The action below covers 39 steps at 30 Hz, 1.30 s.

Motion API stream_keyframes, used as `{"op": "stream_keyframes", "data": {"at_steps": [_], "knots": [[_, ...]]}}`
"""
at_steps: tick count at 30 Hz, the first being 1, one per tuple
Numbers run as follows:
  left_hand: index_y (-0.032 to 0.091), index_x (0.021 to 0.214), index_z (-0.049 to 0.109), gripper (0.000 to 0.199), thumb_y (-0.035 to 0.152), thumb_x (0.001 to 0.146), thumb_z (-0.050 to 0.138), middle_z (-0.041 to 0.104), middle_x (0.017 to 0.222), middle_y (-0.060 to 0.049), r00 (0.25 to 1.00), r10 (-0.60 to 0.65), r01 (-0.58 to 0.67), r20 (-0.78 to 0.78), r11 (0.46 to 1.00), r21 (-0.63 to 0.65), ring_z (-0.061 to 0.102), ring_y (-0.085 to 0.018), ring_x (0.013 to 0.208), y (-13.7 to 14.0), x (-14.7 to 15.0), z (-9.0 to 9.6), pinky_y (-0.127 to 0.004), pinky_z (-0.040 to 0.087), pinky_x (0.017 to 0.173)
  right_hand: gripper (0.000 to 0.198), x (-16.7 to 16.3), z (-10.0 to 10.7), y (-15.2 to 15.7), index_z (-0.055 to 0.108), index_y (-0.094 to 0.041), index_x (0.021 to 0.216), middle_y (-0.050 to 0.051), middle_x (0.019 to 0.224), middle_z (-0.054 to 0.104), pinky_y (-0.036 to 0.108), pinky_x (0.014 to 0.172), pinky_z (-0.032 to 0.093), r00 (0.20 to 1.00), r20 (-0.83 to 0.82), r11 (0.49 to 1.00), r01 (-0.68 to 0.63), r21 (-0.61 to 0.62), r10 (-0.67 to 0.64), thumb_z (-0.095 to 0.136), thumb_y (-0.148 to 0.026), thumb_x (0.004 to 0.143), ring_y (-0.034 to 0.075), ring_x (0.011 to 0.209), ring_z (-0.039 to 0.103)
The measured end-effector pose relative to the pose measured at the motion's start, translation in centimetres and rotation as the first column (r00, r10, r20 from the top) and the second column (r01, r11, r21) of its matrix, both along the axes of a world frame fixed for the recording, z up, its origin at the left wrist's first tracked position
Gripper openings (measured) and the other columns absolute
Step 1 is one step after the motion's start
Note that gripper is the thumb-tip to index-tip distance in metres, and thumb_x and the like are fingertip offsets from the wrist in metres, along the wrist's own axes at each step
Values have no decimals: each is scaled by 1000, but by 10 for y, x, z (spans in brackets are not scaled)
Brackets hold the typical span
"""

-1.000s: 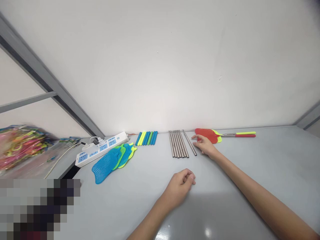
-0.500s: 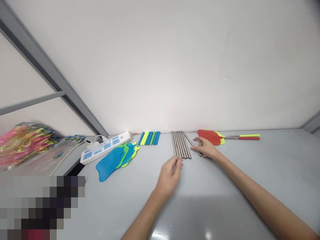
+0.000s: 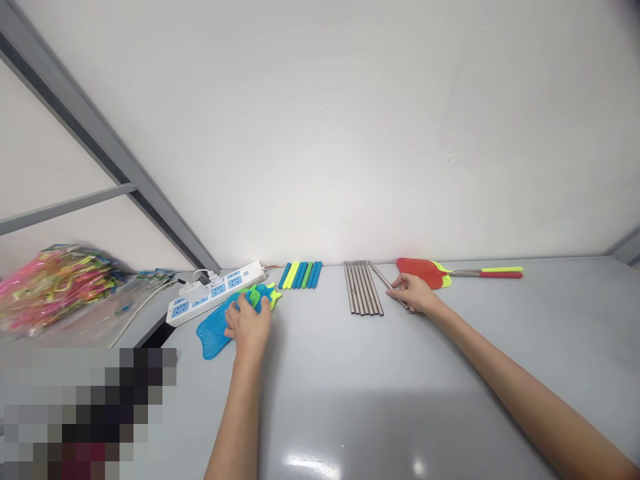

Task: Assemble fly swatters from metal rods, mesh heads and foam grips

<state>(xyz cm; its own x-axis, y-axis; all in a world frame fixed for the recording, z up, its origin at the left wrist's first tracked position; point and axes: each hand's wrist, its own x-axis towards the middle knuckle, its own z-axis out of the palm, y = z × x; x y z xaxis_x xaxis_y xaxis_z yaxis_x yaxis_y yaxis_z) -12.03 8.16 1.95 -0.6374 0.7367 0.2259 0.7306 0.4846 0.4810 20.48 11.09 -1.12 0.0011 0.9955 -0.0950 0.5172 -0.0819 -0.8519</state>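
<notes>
My left hand is over the pile of blue, green and yellow fly swatter heads, fingers spread; whether it touches them I cannot tell. My right hand pinches a thin metal rod, which lies slanted just right of a row of several similar metal rods. Behind the right hand lie a red fly swatter and a yellow one, overlapping, their handles pointing right. Several blue, yellow and green handle grips form a row between the swatter heads and the rods.
A white power strip with plugs in it sits behind the swatter heads. At far left is a clear bag of colourful items. The grey table meets a white wall, and a grey metal frame rises at left.
My left hand has moved left from the near ends of the metal rods to the swatter heads, its fingers spreading. My right hand stays at the slanted rod, its fingers closer around it.
</notes>
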Motion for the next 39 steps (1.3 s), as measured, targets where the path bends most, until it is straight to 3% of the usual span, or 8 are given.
{"op": "stream_keyframes", "data": {"at_steps": [6, 17, 23, 29, 34, 39], "knots": [[15, 123, 31, 60, 50, 75, 29, 32, 127, -19, 999, -5, 10, 35, 987, -159, 25, -31, 118, 2, -3, -5, -50, 21, 89, 14, 2, -9, 2, 44, -17, 66, -5, 38, 46, 17, 29, 30, 999, -43, 1000, 16, 2, -16, 55, -26, 63, 6, 27, 39], [15, 116, 42, 57, 52, 74, 29, 30, 129, -20, 1000, -7, 8, 5, 981, -196, 25, -31, 118, -3, 10, -1, -51, 21, 89, 15, 4, -12, 2, 44, -17, 71, -7, 41, 46, 17, 30, 30, 996, -85, 997, 27, 70, -21, 55, -24, 62, 6, 26, 39], [18, 126, 29, 60, 49, 74, 30, 29, 132, -10, 1000, -4, 2, -15, 994, -112, 28, -35, 112, 0, 0, -8, -52, 24, 84, 17, 4, -12, 0, 48, -17, 74, -8, 46, 42, 17, 30, 30, 981, -193, 988, 30, 153, 0, 52, -31, 66, 5, 28, 37], [20, 110, 48, 38, 31, 78, 31, 56, 106, -11, 997, 20, -21, -68, 1000, -23, 37, -33, 103, 2, -12, -11, -49, 27, 78, 15, 4, -12, -1, 48, -17, 75, -9, 43, 37, 16, 30, 29, 977, -215, 985, 33, 169, 4, 50, -29, 67, 4, 28, 37], [22, 92, 56, 25, 25, 70, 45, 62, 93, -6, 996, -2, 9, -84, 997, 76, 44, -32, 95, 3, -17, -12, -49, 25, 75, 13, 4, -15, 1, 46, -17, 74, -9, 42, 39, 16, 27, 27, 973, -229, 986, 48, 160, -10, 48, -27, 66, 5, 27, 35], [21, 82, 58, 19, 19, 69, 44, 63, 78, -4, 998, -44, 46, -33, 997, 59, 51, -28, 85, 3, -21, -14, -48, 24, 73, 17, 5, -16, 0, 47, -16, 76, -8, 39, 40, 16, 22, 23, 972, -237, 991, 46, 126, -15, 48, -30, 66, 5, 23, 32]]}}
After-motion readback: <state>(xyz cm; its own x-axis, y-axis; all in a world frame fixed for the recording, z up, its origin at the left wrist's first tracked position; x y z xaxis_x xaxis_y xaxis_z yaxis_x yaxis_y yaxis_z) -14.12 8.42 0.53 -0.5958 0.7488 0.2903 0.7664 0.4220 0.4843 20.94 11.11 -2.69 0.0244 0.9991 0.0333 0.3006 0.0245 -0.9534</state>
